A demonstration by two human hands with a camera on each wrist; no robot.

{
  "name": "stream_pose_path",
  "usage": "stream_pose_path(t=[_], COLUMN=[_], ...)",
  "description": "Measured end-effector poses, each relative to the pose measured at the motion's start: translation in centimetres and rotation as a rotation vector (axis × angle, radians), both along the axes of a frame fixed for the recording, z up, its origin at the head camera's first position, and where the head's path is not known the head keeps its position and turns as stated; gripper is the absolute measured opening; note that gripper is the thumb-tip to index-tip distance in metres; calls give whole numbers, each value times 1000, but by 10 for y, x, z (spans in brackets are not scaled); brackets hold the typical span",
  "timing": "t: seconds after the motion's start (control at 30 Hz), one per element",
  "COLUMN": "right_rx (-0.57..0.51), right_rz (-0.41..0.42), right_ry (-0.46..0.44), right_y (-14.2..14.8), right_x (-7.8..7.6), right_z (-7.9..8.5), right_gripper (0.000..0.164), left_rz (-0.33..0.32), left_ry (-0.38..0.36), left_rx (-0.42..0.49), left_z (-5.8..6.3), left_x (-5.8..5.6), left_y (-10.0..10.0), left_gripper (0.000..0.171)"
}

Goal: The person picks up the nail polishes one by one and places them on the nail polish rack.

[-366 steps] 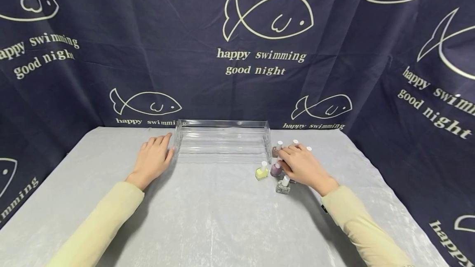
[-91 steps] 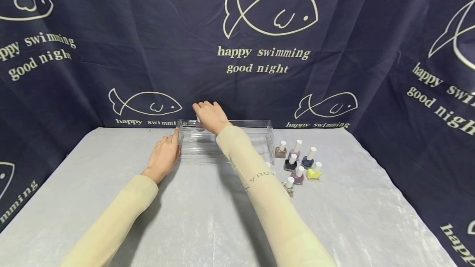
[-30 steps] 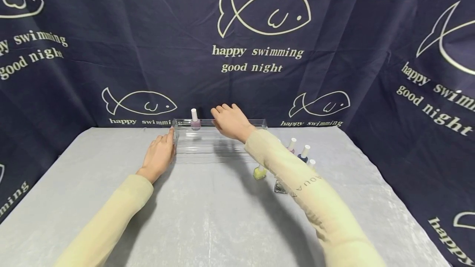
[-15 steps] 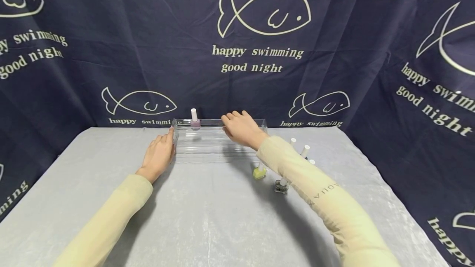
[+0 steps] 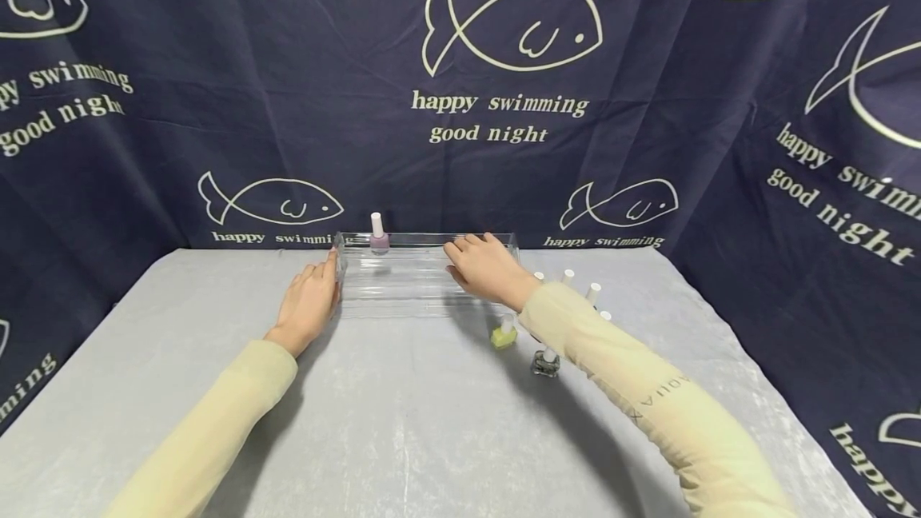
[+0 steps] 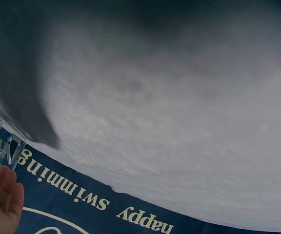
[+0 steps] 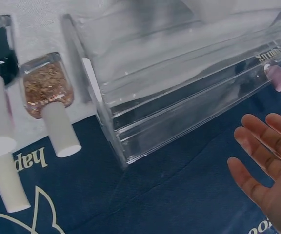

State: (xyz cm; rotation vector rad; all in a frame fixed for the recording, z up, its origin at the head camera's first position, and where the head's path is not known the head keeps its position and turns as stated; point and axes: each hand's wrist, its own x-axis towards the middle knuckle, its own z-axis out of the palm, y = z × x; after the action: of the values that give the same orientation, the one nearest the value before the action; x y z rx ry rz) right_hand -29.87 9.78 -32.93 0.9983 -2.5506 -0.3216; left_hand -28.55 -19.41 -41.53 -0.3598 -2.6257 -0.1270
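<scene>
Against three seconds ago, the right hand (image 5: 489, 268) has let go of the lilac bottle (image 5: 379, 242), which now stands upright in the back row of the clear rack (image 5: 396, 288), near its left end; the hand has drawn rightward over the rack. Its fingers are relaxed and apart, holding nothing. The left hand (image 5: 305, 302) stays at the rack's left end, fingers extended, touching it. A yellow bottle (image 5: 504, 336), a copper bottle (image 7: 48, 87) and others stand right of the rack on the grey-clothed worktop (image 5: 396, 414). Navy fish-print fabric (image 5: 345, 62) hangs behind.
</scene>
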Motion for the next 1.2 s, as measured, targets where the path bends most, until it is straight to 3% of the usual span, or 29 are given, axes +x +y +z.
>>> stream_pose_path(t=[0.23, 0.5, 0.73, 1.2], right_rx=[-41, -53, -72, -60], right_rz=[36, 33, 49, 61], right_ry=[24, -3, -4, -29], right_y=[13, 28, 39, 55], right_x=[7, 15, 22, 32], right_z=[-6, -11, -17, -27], right_gripper=[16, 16, 14, 12], left_rz=[-3, -21, -6, -1], left_ry=[10, 75, 36, 48], left_rx=[8, 24, 15, 7], left_z=[-2, -2, -3, -1], left_x=[-1, 0, -2, -1], left_y=[0, 0, 0, 0], left_gripper=[56, 54, 57, 55])
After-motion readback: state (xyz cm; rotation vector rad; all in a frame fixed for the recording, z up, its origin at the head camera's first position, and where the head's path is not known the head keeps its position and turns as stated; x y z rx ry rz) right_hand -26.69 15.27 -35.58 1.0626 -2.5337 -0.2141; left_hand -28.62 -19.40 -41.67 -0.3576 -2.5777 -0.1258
